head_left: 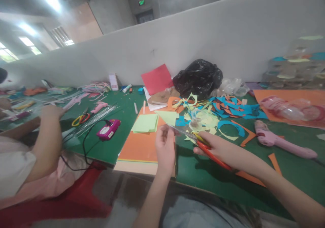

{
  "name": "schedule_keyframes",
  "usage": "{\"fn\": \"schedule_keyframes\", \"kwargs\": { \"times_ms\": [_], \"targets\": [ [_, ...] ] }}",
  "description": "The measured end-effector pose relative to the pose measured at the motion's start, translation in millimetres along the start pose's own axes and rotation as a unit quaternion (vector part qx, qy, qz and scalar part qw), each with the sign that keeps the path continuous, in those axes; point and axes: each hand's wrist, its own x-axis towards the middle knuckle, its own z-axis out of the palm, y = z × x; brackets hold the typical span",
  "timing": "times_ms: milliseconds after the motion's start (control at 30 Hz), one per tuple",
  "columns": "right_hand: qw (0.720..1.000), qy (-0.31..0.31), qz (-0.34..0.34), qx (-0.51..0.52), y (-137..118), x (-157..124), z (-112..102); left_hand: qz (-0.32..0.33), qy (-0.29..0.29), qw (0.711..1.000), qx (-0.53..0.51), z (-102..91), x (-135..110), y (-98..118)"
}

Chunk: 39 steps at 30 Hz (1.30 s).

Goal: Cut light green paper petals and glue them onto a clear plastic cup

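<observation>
My left hand [165, 150] pinches the edge of a clear plastic sheet [184, 132] above a stack of orange card [138, 143]. My right hand [215, 148] is shut on red-handled scissors [212, 155], with their blades at the plastic. A pale green paper pad [144, 123] lies on the orange stack, just beyond my left hand. Cut scraps of blue, orange and pale yellow paper [223, 109] spread beyond my hands. A pink hot glue gun [279, 140] lies to my right.
A co-worker's arm [48, 129] reaches over the green table [101, 150] at left, near yellow-handled scissors [81, 119] and a magenta corded device [108, 129]. A black plastic bag [198, 79] and red card [157, 79] stand against a white partition [152, 41].
</observation>
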Motion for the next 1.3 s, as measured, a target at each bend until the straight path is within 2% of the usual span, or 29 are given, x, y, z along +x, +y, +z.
{"fn": "schedule_keyframes", "kwargs": {
  "times_ms": [433,700,900,1033,1167,1300],
  "targets": [
    [1.000,-0.007,-0.020,0.021,1,2,-1,-0.015,-0.008,1.000,-0.024,-0.2,2,-3],
    [1.000,-0.002,-0.021,-0.004,5,5,-1,0.010,-0.028,0.999,0.017,-1.8,3,-2],
    [1.000,-0.005,-0.018,0.023,5,7,1,0.005,-0.032,0.999,0.020,-2.4,5,-1],
    [0.999,-0.019,-0.036,0.003,3,2,-3,0.002,-0.044,0.999,0.020,-1.0,3,1],
    [0.999,-0.036,-0.023,-0.001,-2,-3,-7,0.004,-0.062,0.997,0.047,-1.2,0,2],
    [1.000,-0.011,-0.024,0.008,-2,0,-5,0.016,-0.059,0.996,0.070,-2.8,0,0]
  ]
}}
